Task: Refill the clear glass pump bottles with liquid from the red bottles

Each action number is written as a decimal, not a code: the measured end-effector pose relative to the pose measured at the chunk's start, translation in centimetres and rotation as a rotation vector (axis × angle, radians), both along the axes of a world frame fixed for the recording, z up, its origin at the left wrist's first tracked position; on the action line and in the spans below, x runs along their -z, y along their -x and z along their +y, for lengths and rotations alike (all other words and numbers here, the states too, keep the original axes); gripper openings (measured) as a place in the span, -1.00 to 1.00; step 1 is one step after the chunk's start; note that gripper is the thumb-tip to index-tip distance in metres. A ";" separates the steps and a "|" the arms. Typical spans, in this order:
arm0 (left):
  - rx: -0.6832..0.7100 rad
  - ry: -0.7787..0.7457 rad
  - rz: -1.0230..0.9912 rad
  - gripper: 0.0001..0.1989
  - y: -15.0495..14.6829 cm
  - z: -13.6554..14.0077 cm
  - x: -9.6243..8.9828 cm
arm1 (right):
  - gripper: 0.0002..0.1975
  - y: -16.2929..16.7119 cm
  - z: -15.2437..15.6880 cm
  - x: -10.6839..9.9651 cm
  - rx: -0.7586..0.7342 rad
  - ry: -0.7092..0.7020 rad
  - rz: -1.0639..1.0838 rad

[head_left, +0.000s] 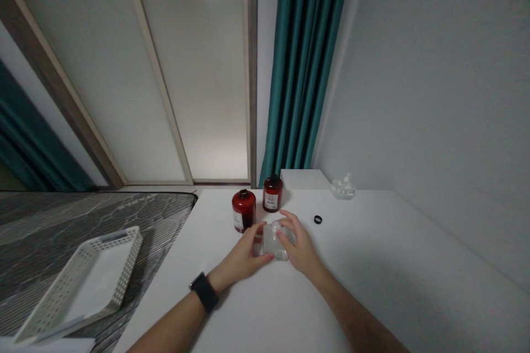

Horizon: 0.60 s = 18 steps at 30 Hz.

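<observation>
Apparently upright, knob (275, 225) up, clear bottle (271, 243) clamped between left hand (244, 255) and right hand (304, 250)

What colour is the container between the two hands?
The container is clear and colourless, seen in the head view.

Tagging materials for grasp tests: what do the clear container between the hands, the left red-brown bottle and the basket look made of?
Clear container: glossy glass or clear plastic, can't tell which; see-through body.
Left red-brown bottle: glossy tinted glass or plastic; deep colour, shiny shoulder.
Basket: probably moulded plastic, fairly matte; regular perforations in its pale wall.
</observation>
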<state>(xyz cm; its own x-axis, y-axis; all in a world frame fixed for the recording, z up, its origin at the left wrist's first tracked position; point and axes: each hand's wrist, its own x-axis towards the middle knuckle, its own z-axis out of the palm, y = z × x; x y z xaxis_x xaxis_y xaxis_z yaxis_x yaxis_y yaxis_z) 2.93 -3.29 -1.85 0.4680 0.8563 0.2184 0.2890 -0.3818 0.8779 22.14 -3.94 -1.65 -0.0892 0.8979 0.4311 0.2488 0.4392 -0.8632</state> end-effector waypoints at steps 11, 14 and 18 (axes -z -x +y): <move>-0.002 0.006 -0.003 -0.29 0.0 0.0 -0.1 | -0.52 0.3 0.0 0.3 0.004 -0.031 0.023; 0.002 0.013 -0.008 -0.29 0.0 0.1 0.1 | -0.45 0.3 -0.1 0.3 0.011 -0.022 0.010; 0.001 0.009 -0.023 -0.29 0.0 0.2 0.2 | -0.32 0.2 -0.2 0.3 -0.006 -0.007 0.000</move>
<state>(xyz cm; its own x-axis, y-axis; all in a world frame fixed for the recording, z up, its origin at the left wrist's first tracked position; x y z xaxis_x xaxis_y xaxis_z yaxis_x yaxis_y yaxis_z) 2.93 -3.12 -2.02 0.4636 0.8581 0.2210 0.2683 -0.3736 0.8879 21.91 -4.16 -1.95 -0.0940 0.8943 0.4374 0.2460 0.4466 -0.8602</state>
